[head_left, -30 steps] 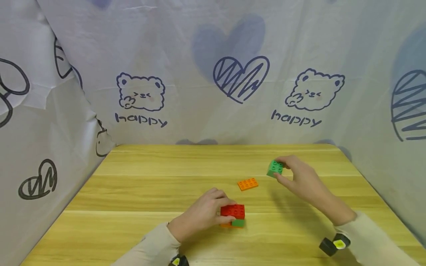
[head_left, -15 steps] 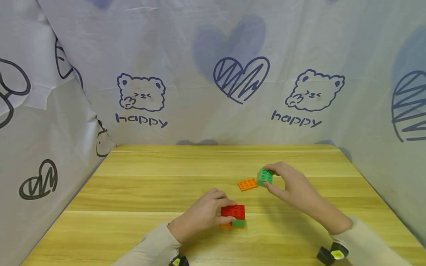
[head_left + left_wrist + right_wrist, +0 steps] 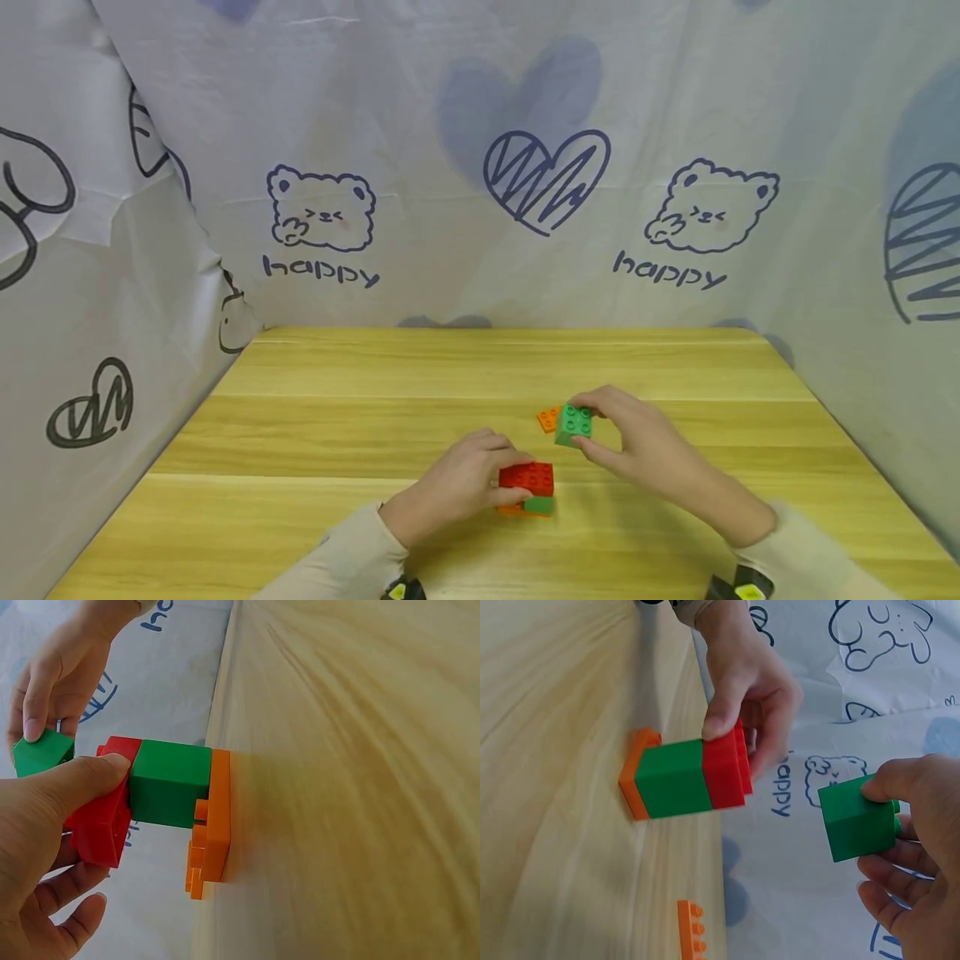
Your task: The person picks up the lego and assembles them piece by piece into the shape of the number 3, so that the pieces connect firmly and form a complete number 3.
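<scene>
On the table stands a small stack: a red building brick (image 3: pixel 536 477) on top, a green brick (image 3: pixel 171 784) under it and an orange plate (image 3: pixel 219 825) at the bottom. My left hand (image 3: pixel 461 477) grips the red brick between thumb and fingers. In the left wrist view, part of the orange plate's studs shows uncovered beside the green brick. My right hand (image 3: pixel 641 435) pinches a second green brick (image 3: pixel 573 425), studs up, above the table behind and right of the stack. The right wrist view shows this brick apart from the stack.
A loose orange plate (image 3: pixel 547 418) lies on the wooden table (image 3: pixel 360 417) behind the stack, partly covered by the held green brick. White cloth (image 3: pixel 450 275) with printed drawings hangs at the back and along both sides.
My right hand has carried the green brick leftward and toward me, from right of the loose orange plate to partly in front of it. My left hand and the stack stay in place.
</scene>
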`<state>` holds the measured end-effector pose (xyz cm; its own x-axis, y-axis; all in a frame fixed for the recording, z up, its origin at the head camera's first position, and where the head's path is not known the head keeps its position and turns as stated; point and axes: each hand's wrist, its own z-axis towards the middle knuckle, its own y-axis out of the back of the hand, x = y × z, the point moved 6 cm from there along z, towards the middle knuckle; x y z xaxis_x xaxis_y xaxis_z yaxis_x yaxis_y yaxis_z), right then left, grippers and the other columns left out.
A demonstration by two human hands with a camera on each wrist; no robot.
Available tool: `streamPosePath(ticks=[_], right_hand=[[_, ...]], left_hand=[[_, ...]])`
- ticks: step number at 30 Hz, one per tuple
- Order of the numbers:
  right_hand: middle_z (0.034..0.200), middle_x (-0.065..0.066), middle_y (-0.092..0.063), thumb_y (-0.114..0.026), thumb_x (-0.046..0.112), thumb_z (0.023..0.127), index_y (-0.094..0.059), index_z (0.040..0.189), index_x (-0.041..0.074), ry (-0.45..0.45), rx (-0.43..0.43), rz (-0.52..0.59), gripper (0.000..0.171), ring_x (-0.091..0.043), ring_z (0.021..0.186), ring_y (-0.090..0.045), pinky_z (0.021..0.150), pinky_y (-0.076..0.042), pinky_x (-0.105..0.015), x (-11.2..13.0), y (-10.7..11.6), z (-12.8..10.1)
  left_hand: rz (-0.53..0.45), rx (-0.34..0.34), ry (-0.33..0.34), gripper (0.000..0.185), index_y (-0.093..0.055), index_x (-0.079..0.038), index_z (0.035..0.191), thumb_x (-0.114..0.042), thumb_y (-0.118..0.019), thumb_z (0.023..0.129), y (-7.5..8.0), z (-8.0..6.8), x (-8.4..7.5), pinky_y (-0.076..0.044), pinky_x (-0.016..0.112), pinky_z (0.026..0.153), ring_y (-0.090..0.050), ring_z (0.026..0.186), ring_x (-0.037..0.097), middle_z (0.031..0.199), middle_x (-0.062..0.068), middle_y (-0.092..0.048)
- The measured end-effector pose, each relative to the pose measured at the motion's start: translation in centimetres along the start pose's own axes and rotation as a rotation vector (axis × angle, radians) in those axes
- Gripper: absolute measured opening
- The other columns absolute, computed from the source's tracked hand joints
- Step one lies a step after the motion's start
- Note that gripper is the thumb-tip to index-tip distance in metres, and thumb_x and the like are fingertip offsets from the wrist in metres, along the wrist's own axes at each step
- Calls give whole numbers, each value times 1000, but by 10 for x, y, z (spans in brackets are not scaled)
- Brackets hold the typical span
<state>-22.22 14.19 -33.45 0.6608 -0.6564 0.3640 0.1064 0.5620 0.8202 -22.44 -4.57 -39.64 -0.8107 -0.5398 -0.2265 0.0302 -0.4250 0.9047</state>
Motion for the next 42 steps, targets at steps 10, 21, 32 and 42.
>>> streamPosePath(ticks=[10,21,32,42], right_hand=[[110,10,-62,-75,20,88,-61,122,15,35,44,63,36,-10,99,-61,84,-53,-32,8,-17,-1],[112,8,-62,-73,23,90,-61,123,15,39,118,105,36,-11,100,-61,84,-54,-33,13,-33,-5],[112,10,-62,-72,26,91,-61,122,16,39,156,139,34,-10,100,-60,85,-53,-35,15,-44,-5],[109,10,-63,-75,25,88,-64,119,16,23,162,117,35,-8,97,-60,83,-53,-33,16,-44,-2]], left_hand=[[11,-7,27,36,-71,-13,109,-39,-76,85,1,-2,1,-47,18,76,-58,87,6,100,-5,-68],[-21,-9,44,34,-71,-12,106,-39,-76,85,1,1,2,-44,13,71,-54,85,6,97,-6,-68],[-72,21,96,37,-71,-10,109,-37,-77,84,0,0,2,-45,14,71,-52,85,5,100,-6,-68],[-88,27,123,37,-70,-11,108,-37,-78,84,-2,0,4,-46,15,71,-52,86,5,99,-5,-68]])
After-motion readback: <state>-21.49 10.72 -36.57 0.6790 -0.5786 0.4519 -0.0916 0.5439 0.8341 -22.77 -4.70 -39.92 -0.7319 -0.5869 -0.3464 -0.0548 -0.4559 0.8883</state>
